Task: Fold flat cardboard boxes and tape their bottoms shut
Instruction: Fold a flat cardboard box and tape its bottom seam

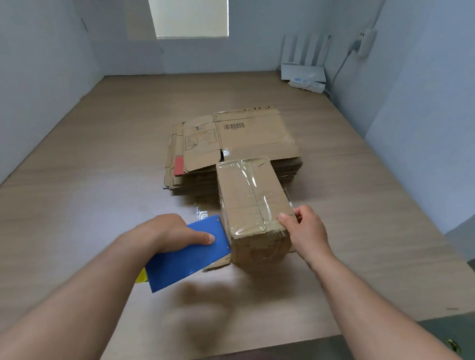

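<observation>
The box [252, 206] lies long axis 12 to 6 o'clock, the right hand [306, 230] pinching its near 3 o'clock corner, the left hand [175, 231] gripping the tape dispenser [187, 258] just beside its 9 o'clock side.

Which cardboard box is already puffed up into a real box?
The taped box that the right hand grips. It stands as a full block, while the others lie flat in the stack behind it.

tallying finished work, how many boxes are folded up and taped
1: the box in front of the flat stack, right hand gripping its near corner, left hand holding a dispenser beside it. Any behind the stack would be hidden.
</observation>
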`<state>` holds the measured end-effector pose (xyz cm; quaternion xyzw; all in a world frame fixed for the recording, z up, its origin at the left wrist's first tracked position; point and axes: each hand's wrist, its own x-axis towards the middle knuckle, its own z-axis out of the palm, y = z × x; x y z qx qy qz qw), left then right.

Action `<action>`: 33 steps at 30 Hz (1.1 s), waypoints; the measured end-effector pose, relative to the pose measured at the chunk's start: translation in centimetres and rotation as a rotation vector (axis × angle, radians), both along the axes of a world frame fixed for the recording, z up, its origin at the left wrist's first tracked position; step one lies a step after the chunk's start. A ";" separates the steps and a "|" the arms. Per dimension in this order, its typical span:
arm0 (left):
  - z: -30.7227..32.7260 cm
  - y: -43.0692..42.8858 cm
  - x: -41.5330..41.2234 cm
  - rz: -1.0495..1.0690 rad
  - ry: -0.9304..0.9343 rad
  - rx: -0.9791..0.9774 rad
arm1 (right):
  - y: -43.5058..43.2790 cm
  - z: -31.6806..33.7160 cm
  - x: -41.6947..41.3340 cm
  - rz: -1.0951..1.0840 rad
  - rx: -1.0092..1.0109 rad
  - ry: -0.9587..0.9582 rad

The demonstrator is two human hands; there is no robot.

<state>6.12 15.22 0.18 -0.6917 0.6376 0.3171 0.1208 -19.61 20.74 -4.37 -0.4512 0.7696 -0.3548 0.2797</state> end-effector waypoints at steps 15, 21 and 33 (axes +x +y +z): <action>-6.3 4.0 4.7 0.095 -0.296 -0.275 | -0.5 0.2 -0.3 0.043 0.096 0.077; -7.4 6.2 2.8 0.204 -0.235 -0.513 | -0.4 0.0 -0.3 0.064 0.088 0.103; -4.9 5.5 -11.7 0.441 0.567 -0.352 | -0.5 0.6 1.9 0.067 0.276 0.385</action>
